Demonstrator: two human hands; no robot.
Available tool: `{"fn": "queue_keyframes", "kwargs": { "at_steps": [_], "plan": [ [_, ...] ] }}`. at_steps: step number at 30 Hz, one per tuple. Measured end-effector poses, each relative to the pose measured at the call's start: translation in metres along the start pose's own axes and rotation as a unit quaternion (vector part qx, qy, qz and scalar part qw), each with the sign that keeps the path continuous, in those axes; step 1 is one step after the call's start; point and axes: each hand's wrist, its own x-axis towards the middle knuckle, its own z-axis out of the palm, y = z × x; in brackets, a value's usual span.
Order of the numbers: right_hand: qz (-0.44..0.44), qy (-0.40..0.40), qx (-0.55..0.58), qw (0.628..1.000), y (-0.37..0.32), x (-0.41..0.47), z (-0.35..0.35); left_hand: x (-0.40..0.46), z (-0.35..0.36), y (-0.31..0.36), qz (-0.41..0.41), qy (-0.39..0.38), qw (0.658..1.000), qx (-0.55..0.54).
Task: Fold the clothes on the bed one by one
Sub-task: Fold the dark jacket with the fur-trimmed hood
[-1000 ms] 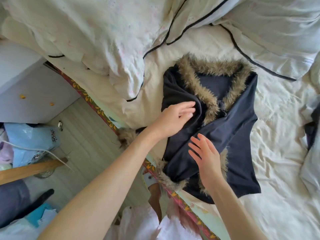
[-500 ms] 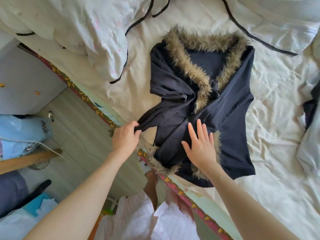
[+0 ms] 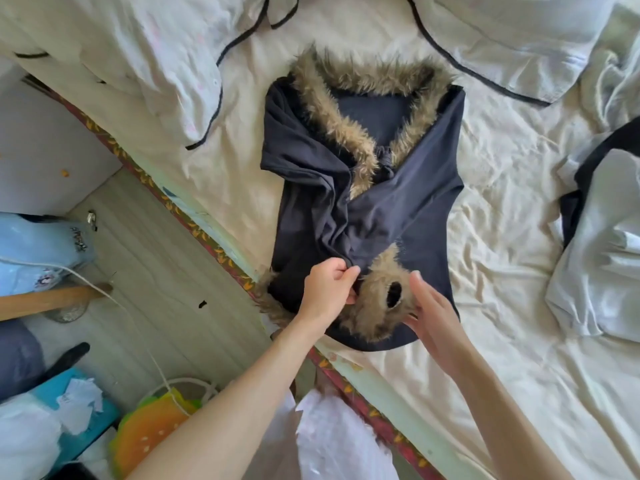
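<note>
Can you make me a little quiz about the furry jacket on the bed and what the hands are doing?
1. True or false: the dark jacket lies on the bed sheet.
2. Which hand pinches the jacket's dark cloth? A. left hand B. right hand C. neither
3. Fill in: the right hand is open beside the furry ____.

Key
1. True. It lies flat near the bed's edge, fur collar away from the person.
2. A. The left hand's grip is a pinch of thumb and fingers on the cloth beside the cuff.
3. Cuff. The fingers are straight, at its right edge.
</note>
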Motion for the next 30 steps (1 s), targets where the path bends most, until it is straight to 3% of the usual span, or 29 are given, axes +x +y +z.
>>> {"fn": "queue_keyframes", "kwargs": {
  "at_steps": [2,6,10,14,16,21,23,30],
  "plan": [
    [0.007,0.005,-0.073,0.997,0.003,0.004,-0.010,0.001,0.015,-0.014,-0.019,-0.030,0.999,0.040],
    [-0.007,0.019,-0.117,0.993,0.003,0.011,-0.026,-0.010,0.032,-0.021,-0.008,-0.114,0.988,0.104],
    [0.025,0.035,-0.136,0.990,0.015,0.016,-0.037,-0.016,0.052,-0.025,0.002,-0.062,0.997,0.046],
    [0.097,0.045,0.047,0.993,0.026,0.027,-0.064,-0.015,0.062,-0.029,-0.035,0.079,0.995,-0.057],
    [0.100,0.087,0.141,0.981,0.028,0.032,-0.080,-0.010,0.057,-0.027,-0.066,0.142,0.980,-0.121],
    [0.103,0.149,0.263,0.948,0.032,0.032,-0.105,0.017,0.042,-0.008,-0.078,0.186,0.968,-0.151],
    [0.095,0.149,0.232,0.957,0.033,0.033,-0.106,0.028,0.038,0.004,-0.085,0.191,0.962,-0.173],
    [0.059,0.162,-0.061,0.983,0.026,0.054,-0.100,0.058,0.024,0.033,-0.160,0.192,0.931,-0.265]
  ]
}}
